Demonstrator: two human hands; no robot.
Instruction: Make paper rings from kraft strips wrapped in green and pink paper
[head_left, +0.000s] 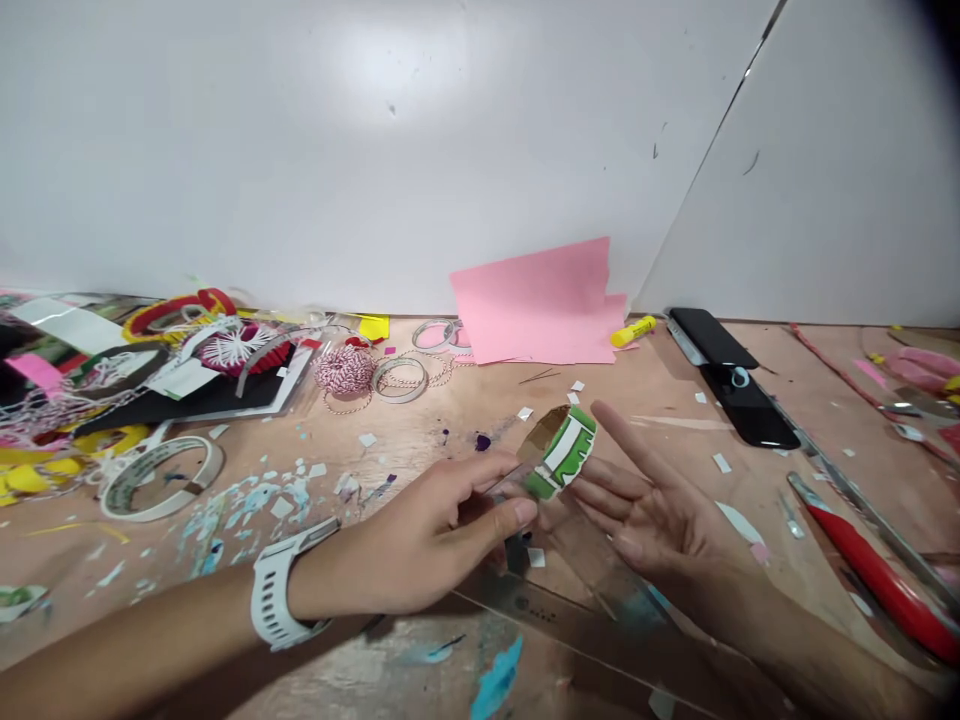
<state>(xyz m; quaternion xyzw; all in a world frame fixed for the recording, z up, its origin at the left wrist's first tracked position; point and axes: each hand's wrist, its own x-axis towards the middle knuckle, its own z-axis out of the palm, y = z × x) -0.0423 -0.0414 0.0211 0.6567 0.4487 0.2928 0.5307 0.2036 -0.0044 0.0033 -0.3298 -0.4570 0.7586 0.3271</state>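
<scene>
My left hand (pixel 450 530), with a white watch (pixel 281 590) on its wrist, pinches a curved cardboard strip (pixel 568 450). The strip's outside is printed green and white with a ragged edge; its inside is plain brown. Close to its right side is my right hand (pixel 667 510), palm turned up and fingers stretched out. Its fingertips come near the strip, and whether they touch it I cannot tell. Below both hands lies a flat, see-through ruler-like strip (pixel 540 605), partly hidden by the left hand.
Pink paper (pixel 536 300) leans on the white wall beside a yellow glue stick (pixel 634 331). To the right are a black phone (pixel 750 405) and a red-handled cutting tool (pixel 885 570). Leftward lie twine (pixel 343 370), a tape roll (pixel 161 478) and paper scraps.
</scene>
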